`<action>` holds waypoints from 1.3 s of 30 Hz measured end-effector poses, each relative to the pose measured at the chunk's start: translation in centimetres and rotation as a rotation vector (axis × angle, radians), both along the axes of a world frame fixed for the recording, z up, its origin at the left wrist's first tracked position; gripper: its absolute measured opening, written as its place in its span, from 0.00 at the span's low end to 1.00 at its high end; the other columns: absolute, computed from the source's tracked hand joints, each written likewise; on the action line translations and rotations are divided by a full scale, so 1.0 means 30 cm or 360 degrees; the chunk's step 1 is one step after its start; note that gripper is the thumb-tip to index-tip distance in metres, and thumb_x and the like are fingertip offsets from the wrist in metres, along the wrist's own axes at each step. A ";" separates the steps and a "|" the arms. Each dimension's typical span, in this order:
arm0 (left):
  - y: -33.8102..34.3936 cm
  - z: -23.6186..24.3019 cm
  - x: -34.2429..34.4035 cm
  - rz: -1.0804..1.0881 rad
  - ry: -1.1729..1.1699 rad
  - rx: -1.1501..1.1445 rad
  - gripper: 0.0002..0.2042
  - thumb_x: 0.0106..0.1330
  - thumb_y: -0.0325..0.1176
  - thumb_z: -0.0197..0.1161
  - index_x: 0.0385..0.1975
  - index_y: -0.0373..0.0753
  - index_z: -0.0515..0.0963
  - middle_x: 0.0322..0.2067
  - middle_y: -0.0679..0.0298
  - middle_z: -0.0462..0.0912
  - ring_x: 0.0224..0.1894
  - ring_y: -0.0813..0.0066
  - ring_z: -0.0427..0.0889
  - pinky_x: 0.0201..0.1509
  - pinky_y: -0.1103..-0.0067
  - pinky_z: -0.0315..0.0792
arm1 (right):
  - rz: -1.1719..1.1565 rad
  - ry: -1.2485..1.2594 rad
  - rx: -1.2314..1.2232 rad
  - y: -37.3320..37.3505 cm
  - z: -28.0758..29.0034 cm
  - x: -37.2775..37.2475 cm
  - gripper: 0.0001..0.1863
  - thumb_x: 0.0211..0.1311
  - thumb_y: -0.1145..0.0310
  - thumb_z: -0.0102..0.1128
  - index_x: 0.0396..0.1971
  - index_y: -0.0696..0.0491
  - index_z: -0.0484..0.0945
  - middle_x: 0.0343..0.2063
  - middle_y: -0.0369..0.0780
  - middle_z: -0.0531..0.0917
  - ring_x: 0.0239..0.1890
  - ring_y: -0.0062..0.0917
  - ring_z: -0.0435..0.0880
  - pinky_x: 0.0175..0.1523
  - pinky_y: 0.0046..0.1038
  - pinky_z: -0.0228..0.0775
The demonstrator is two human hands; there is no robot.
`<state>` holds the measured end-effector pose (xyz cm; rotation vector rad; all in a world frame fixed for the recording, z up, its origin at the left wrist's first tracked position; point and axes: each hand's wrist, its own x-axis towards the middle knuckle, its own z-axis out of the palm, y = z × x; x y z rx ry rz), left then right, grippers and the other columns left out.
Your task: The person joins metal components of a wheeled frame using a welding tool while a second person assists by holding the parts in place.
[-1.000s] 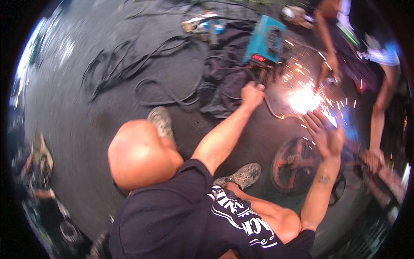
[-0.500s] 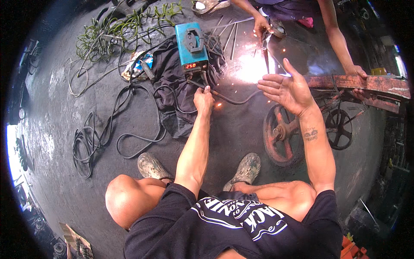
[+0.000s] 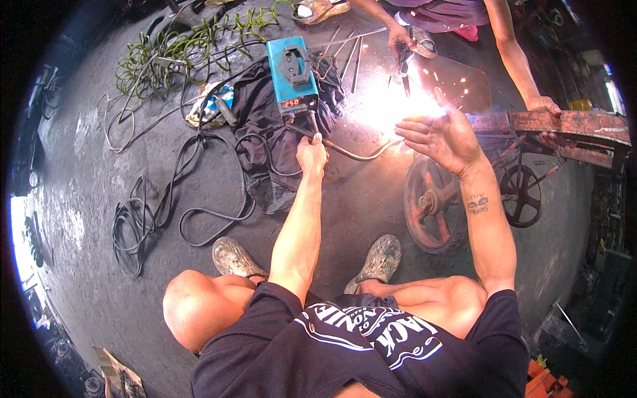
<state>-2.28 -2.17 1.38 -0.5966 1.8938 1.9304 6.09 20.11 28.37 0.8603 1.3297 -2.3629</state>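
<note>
My left hand point(image 3: 312, 156) is closed on a cable point(image 3: 352, 154) at the front of the teal welding machine point(image 3: 284, 69), which has a lit red display and rests on a crumpled dark cloth point(image 3: 249, 106). My right hand point(image 3: 441, 142) is raised open, palm up-facing with fingers stretched leftward, just before a bright welding glare point(image 3: 405, 103) that hides what lies behind it. A co-worker's hand point(image 3: 401, 41) grips a dark tool above the glare. Their other hand point(image 3: 543, 105) rests on a rusty red metal frame point(image 3: 584, 126) with a large spoked wheel point(image 3: 426, 215) below.
Green coiled hose point(image 3: 156, 56) lies at upper left, black cable loops point(image 3: 133, 239) on the left floor, and thin rods point(image 3: 355, 63) beside the machine. A smaller black wheel point(image 3: 521, 199) sits right of the red one. My feet point(image 3: 378, 262) are planted at lower middle.
Since a second ago the view has swung, bringing hose and machine into clearer sight. Over the last half second the glare and sparks grew brighter; my hands have barely moved.
</note>
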 end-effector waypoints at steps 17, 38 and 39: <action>-0.005 -0.004 -0.004 -0.0059 0.0141 -0.0254 0.16 0.75 0.41 0.61 0.35 0.31 0.78 0.17 0.59 0.79 0.14 0.72 0.77 0.19 0.72 0.67 | 0.0131 0.0050 -0.0043 -0.004 -0.003 -0.017 0.52 0.71 0.33 0.49 0.68 0.72 0.61 0.65 0.63 0.69 0.70 0.47 0.71 0.74 0.41 0.64; -0.002 -0.098 -0.010 -0.0100 -0.0048 -0.0300 0.18 0.72 0.43 0.63 0.39 0.30 0.80 0.35 0.46 0.86 0.40 0.48 0.84 0.48 0.64 0.73 | 0.0043 0.0004 0.0044 -0.003 0.003 -0.033 0.47 0.71 0.31 0.46 0.57 0.69 0.76 0.57 0.56 0.80 0.61 0.41 0.82 0.65 0.35 0.75; -0.002 -0.105 -0.008 -0.0100 -0.0007 -0.0290 0.18 0.72 0.43 0.63 0.40 0.30 0.81 0.36 0.45 0.86 0.42 0.48 0.85 0.49 0.64 0.73 | 0.0042 -0.0003 0.0066 -0.006 0.004 -0.032 0.47 0.71 0.31 0.46 0.57 0.69 0.76 0.56 0.56 0.81 0.60 0.41 0.82 0.64 0.35 0.77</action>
